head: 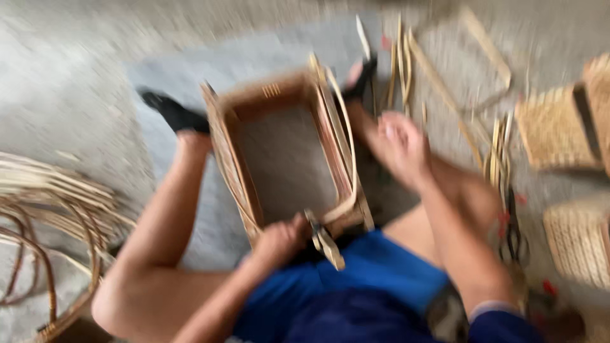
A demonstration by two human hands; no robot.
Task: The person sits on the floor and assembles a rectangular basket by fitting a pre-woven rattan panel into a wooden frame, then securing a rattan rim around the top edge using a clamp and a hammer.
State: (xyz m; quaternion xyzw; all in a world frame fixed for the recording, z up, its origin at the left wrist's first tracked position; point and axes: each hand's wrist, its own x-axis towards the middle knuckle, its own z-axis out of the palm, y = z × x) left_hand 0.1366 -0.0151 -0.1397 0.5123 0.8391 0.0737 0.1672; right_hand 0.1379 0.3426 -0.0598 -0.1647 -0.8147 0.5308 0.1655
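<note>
Grey floor (76, 89), person seated w/ rectangular basket frame (286, 159) between the legs. Coiled cane (44, 216) at left, woven baskets (559, 133) at right. Left hand (279, 238) fingers clamped on frame's near corner. Right hand (400, 149) just beside frame; fingers blurred, grip can't tell.

2 hands (279, 238), 1 basket frame (286, 159), 2 woven baskets (559, 127)
</note>
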